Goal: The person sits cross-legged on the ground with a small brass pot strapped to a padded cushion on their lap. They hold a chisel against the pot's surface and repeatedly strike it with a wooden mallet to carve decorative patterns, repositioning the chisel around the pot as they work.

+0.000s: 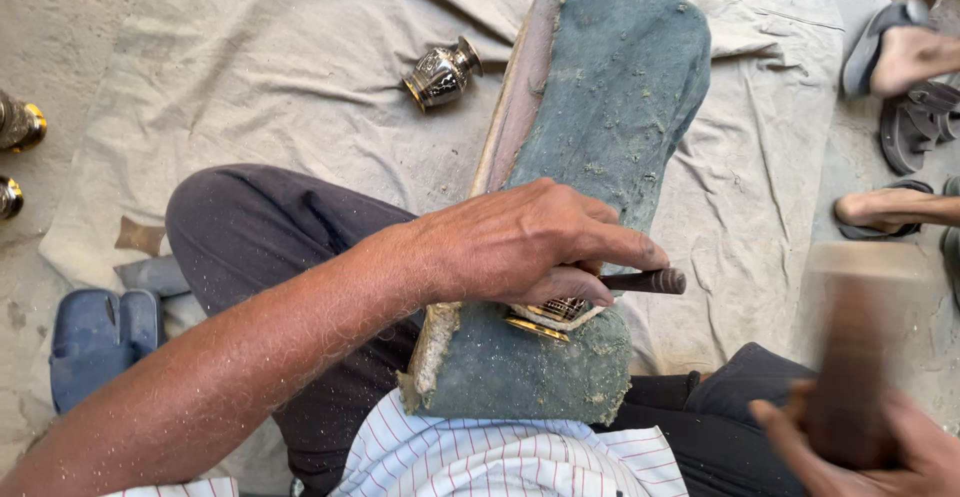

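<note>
1. In the head view, the person sits on a pale cloth [270, 67] spread over the ground, with a padded green block [610, 87] resting across the dark trousers.
2. The left hand [520, 242] lies on the block. Its grip is closed around a dark metal punch [650, 281] that points to the right.
3. Under that hand sits a small brass pot [560, 312] with a shiny gold rim. It is pressed into the soft pad, and the hand hides most of it.
4. The right hand [880, 447] is low at the right edge. Its grip is wrapped tight on a wooden hammer [855, 357], which looks blurry.
5. To do this step well, it seems best that the left hand keeps the punch still and firm on the pot, so each tap lands on the end of the punch and not on a finger.
6. The pot looks round, so it could roll; pushing it into the pad should help.
7. Another small dark pot [442, 74] lies on its side on the cloth, well apart.
8. A blue sandal [100, 342] sits at the left, and other people's feet in sandals [900, 52] show at the right.
</note>
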### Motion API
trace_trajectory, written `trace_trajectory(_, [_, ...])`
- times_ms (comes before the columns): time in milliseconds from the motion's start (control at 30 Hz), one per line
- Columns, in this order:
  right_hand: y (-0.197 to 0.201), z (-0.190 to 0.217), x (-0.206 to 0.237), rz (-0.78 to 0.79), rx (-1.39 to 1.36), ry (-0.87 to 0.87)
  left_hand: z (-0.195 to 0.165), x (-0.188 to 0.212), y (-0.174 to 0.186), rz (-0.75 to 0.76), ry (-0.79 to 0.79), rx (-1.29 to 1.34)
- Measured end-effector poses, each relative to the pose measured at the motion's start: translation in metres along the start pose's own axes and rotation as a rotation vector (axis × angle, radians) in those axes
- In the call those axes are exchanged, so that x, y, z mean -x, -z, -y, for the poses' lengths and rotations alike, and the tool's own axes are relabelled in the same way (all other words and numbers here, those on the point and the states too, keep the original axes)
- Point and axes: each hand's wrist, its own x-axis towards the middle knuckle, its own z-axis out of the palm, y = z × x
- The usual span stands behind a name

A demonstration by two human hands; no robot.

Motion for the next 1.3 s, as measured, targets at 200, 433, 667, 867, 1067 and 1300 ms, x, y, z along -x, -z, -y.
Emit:
trace_trajectory(200, [0.029,0.040,0.006,-0.015,0.103,0.009,0.002,0.001,0.001,-0.028,-0.043,-0.024])
trace_trajectory(433, [0.033,0.036,0.011,0.056,0.173,-0.031,0.005,0.005,0.000,-0.039,-0.022,-0.024])
trace_trajectory(667, [0.019,0.014,0.000,-0.003,-0.055,-0.122,0.005,0.006,-0.001,-0.039,0.013,-0.019])
trace_trajectory(867, [0.014,0.003,-0.005,-0.056,-0.146,-0.065,0.007,0.009,-0.003,-0.082,-0.016,0.027])
trace_trajectory(1067, [0.015,-0.016,-0.012,-0.051,-0.138,-0.040,0.013,0.010,-0.001,-0.080,-0.088,0.006])
trace_trajectory(1300, [0.023,-0.005,-0.013,-0.011,-0.033,-0.033,0.016,0.012,-0.006,-0.098,-0.033,-0.022])
